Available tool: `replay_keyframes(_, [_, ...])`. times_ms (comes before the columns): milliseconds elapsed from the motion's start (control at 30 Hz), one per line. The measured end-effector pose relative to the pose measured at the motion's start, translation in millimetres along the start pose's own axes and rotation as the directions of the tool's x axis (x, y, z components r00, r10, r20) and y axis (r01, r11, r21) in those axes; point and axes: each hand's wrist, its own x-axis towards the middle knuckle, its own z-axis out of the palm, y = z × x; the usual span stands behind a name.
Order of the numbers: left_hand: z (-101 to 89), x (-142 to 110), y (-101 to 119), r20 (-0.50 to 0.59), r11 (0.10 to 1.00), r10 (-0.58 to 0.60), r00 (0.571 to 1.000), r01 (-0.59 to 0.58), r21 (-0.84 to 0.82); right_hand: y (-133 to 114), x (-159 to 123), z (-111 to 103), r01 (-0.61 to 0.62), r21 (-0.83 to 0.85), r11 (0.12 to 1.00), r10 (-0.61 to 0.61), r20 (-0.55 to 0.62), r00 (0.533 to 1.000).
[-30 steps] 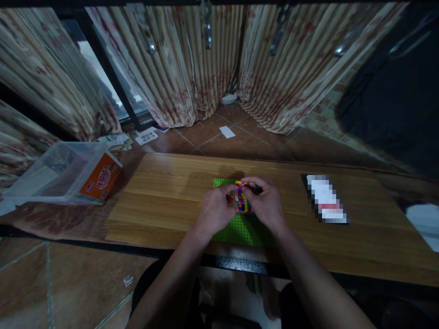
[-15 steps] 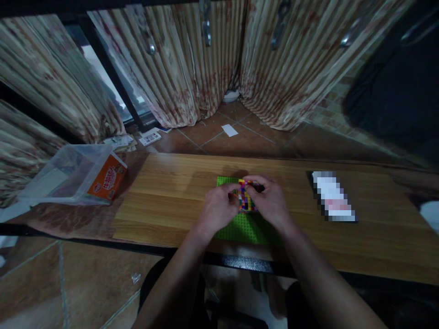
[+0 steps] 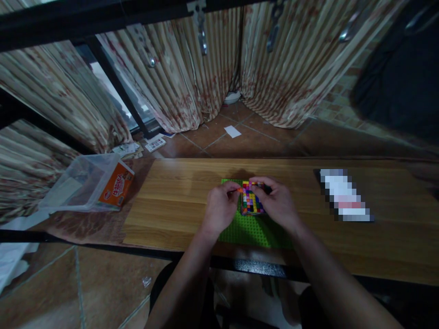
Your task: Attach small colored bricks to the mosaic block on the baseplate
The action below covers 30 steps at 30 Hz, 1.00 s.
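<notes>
A block of small multicoloured toy bricks [image 3: 253, 201] rests on a green studded baseplate [image 3: 247, 230]. My left hand [image 3: 222, 204] is closed in a pinch at the block's left side, with a small orange brick [image 3: 239, 189] between thumb and fingertips. From the right, my right hand [image 3: 277, 201] grips the block, its thumb on the top studs and its fingers curled over the far side. That hand hides the block's right part.
The baseplate lies on a long wooden board [image 3: 171, 196]. Right of my hands is a phone-like device [image 3: 345, 194] with a blurred screen. A clear plastic bin [image 3: 78, 183] with an orange label stands at the left end. Curtains [image 3: 178, 73] hang beyond the table.
My left fingertips have drawn slightly away from the block, and the orange brick now shows between them. The right hand keeps its grip. The whole view has shifted a little.
</notes>
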Motion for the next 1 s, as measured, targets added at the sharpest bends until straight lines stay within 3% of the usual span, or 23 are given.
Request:
replay_keyframes(233, [9.1,-3,5,-0.087,0.992,-0.003,0.996,0.013,0.124,1,0,0,0.025,-0.020,0.999,-0.026,-0.004,1.000])
replay_keyframes(433, [13.7,-7,12,-0.087,0.964,0.029,0.996,-0.005,0.266,1,0,2,0.058,-0.029,0.998,-0.059,-0.013,0.998])
replay_keyframes(733, [15.8,2,2,-0.070,0.999,-0.035,0.997,0.037,0.023,0,-1,1,0.043,-0.037,0.998,-0.043,-0.011,0.999])
replay_keyframes(1000, [14.8,6,2,-0.057,0.996,-0.068,0.996,0.064,-0.070,-2,0,3,0.057,-0.088,0.994,-0.058,-0.006,0.998])
